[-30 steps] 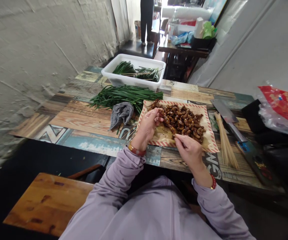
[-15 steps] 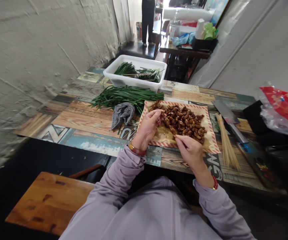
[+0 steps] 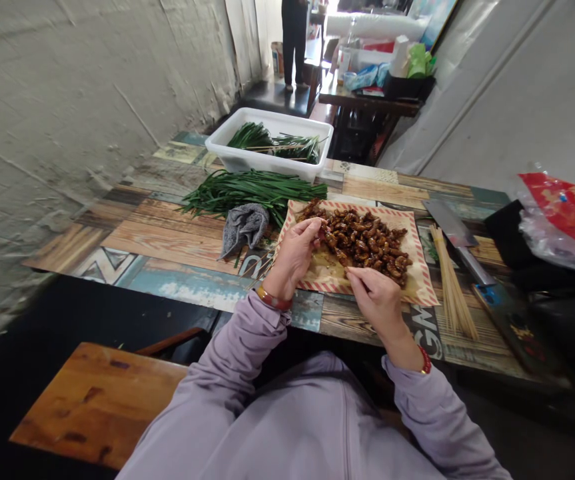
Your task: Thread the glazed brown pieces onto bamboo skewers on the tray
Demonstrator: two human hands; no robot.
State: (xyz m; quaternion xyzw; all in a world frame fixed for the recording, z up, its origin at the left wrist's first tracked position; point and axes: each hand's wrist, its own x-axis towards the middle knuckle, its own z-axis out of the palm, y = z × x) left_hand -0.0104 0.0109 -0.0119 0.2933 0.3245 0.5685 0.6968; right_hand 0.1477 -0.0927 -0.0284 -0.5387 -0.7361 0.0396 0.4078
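A heap of glossy brown, sauce-coated food pieces, perhaps meat, lies on a paper sheet with a red-striped border. My left hand is at the heap's left side, its thumb and fingers pinched at the upper end of a narrow row of brown pieces. At the lower end of that row, the fingertips of my right hand are pinched together. Whether a stick runs through the row is too small to tell. Thin bamboo skewers lie in a bundle right of the paper.
Long green chives lie behind a grey cloth. A white plastic tub holds more greens. At right are a cleaver and a red-and-clear plastic bag. A wooden stool stands lower left; a person stands far back.
Both hands keep their pinch on the row of brown pieces. My right hand has shifted very slightly left and up; the rest is nearly unchanged.
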